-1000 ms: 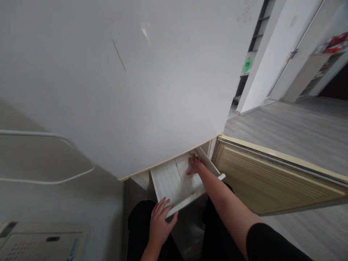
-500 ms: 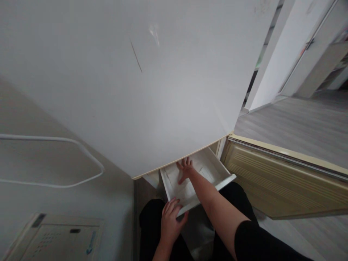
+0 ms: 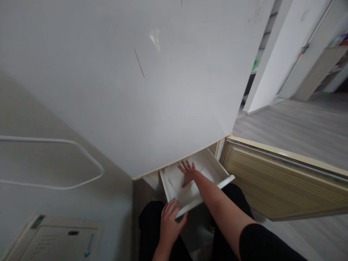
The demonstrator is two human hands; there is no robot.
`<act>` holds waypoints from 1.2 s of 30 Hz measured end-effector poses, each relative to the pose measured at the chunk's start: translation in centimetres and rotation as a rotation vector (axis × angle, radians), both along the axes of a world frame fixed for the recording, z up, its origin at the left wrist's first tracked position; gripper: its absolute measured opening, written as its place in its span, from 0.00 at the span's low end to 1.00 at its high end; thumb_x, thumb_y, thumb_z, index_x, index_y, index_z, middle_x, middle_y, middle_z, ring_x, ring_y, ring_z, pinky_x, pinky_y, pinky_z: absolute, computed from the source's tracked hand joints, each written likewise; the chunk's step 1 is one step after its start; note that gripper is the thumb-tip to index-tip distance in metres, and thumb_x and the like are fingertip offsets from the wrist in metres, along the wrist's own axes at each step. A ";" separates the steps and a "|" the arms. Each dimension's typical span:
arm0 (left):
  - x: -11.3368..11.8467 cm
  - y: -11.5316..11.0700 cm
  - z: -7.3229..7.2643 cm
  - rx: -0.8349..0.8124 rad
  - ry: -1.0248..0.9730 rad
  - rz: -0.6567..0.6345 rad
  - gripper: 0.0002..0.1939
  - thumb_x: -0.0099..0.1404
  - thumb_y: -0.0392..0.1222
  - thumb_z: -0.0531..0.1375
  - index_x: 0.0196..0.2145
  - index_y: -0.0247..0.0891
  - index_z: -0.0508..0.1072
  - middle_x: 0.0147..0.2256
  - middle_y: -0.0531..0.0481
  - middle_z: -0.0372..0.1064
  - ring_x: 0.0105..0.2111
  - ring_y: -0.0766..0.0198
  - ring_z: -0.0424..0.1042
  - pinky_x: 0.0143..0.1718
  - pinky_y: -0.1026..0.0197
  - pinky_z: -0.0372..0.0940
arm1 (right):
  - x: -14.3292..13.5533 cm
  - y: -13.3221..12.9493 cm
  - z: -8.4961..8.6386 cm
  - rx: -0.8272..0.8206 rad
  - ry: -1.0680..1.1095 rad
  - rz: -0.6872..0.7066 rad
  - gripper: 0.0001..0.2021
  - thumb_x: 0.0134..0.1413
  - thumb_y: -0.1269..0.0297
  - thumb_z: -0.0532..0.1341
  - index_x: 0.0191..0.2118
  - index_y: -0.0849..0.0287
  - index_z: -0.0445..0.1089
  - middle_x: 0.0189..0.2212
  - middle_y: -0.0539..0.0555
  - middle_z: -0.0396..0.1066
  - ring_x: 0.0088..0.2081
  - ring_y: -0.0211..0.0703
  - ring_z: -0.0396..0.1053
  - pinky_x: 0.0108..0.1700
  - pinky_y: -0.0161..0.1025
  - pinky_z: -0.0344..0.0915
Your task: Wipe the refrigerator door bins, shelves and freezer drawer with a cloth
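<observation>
A white drawer (image 3: 216, 165) is pulled out below the edge of a large white surface. At the drawer's front left corner, my left hand (image 3: 170, 220) is closed around the rim, fingers over the top and thumb on the front side. My right hand (image 3: 188, 174) reaches inside with its fingers spread, over a flat white sheet-like thing (image 3: 174, 175) on the drawer's bottom. Whether the palm presses on it I cannot tell.
The large white surface (image 3: 168, 90) fills the view above the drawer. A yellowish door panel (image 3: 272, 177) stands open on the right, over grey flooring (image 3: 293, 119). On the left are a white cable (image 3: 81, 146) and a pale wall box (image 3: 62, 235).
My right hand has shifted slightly toward me and to the right inside the drawer, fingers still spread. My left hand stays on the drawer's corner. The view has tilted slightly.
</observation>
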State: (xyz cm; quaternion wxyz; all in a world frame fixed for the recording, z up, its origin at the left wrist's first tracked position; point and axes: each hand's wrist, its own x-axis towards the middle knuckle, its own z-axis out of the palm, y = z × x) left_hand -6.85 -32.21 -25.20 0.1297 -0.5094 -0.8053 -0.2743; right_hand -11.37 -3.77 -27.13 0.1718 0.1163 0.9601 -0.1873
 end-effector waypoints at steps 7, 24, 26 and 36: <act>0.0 0.1 0.1 0.009 0.004 -0.005 0.06 0.62 0.46 0.63 0.32 0.43 0.75 0.45 0.46 0.78 0.52 0.49 0.74 0.53 0.43 0.71 | 6.0 7.1 -0.5 0.035 -0.164 -0.251 0.79 0.24 0.41 0.77 0.73 0.51 0.21 0.71 0.60 0.07 0.70 0.66 0.09 0.69 0.64 0.26; 0.0 0.3 -0.2 0.025 0.013 -0.003 0.06 0.63 0.46 0.63 0.32 0.42 0.75 0.44 0.46 0.78 0.51 0.49 0.75 0.52 0.43 0.71 | 3.0 -2.1 1.2 0.074 -0.373 -0.571 0.82 0.17 0.56 0.81 0.73 0.63 0.25 0.70 0.78 0.13 0.69 0.88 0.23 0.60 0.82 0.39; -0.1 0.2 -0.4 0.019 0.017 -0.007 0.06 0.63 0.46 0.63 0.32 0.42 0.75 0.44 0.46 0.78 0.50 0.49 0.75 0.51 0.44 0.71 | 1.6 -4.5 1.0 0.071 -0.361 -0.496 0.82 0.16 0.53 0.81 0.73 0.62 0.26 0.70 0.76 0.12 0.68 0.89 0.20 0.57 0.85 0.36; -0.6 0.2 -0.8 0.050 0.017 -0.020 0.11 0.64 0.48 0.63 0.40 0.41 0.76 0.46 0.44 0.77 0.49 0.51 0.75 0.50 0.46 0.72 | -0.7 -12.4 -0.1 -0.030 0.027 0.023 0.43 0.52 0.65 0.68 0.71 0.67 0.51 0.72 0.73 0.29 0.70 0.76 0.26 0.67 0.72 0.35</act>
